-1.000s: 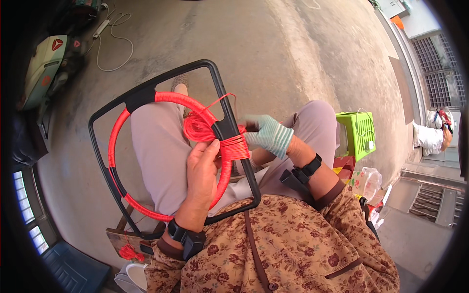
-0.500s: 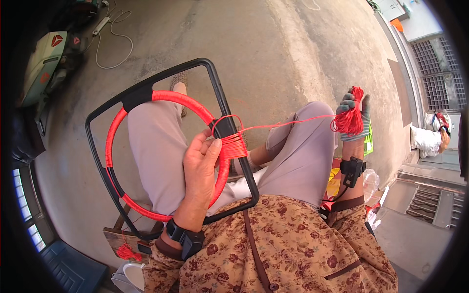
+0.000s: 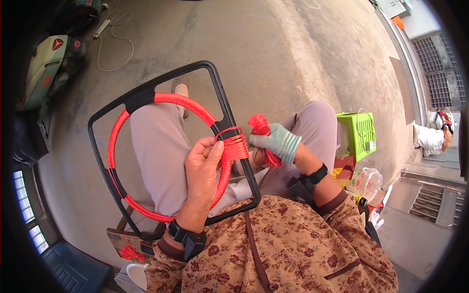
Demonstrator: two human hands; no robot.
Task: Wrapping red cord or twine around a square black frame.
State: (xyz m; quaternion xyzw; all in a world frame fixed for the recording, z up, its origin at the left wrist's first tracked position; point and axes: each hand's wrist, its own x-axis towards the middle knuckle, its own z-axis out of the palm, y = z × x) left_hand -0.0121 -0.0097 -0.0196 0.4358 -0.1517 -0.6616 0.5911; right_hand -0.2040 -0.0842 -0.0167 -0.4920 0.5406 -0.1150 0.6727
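A black frame (image 3: 222, 93) with rounded corners lies over my lap, tilted toward the left. Inside it is a ring (image 3: 183, 101) wound mostly in red cord, with bare black stretches. My left hand (image 3: 200, 168), ungloved, pinches the ring's right side at the edge of loose red windings (image 3: 235, 148) that bind ring and frame bar together. Just right of these windings, my right hand (image 3: 277, 141), in a grey-green striped glove, is closed around a bundle of red cord (image 3: 259, 124). Cord sticks out above and below the fist. The fingertips are partly blurred.
Right of my knee stands a bright green plastic stool or crate (image 3: 360, 136), with a clear plastic container (image 3: 372, 180) nearer. Another red cord bundle (image 3: 131, 252) hangs by a wooden board (image 3: 119, 240) at lower left. A scooter (image 3: 46, 71) and power strip (image 3: 101, 28) are far left.
My right hand has swung in from the far right to beside the windings, bringing the cord bundle along. The stretched cord between them has shortened. My left hand keeps its grip.
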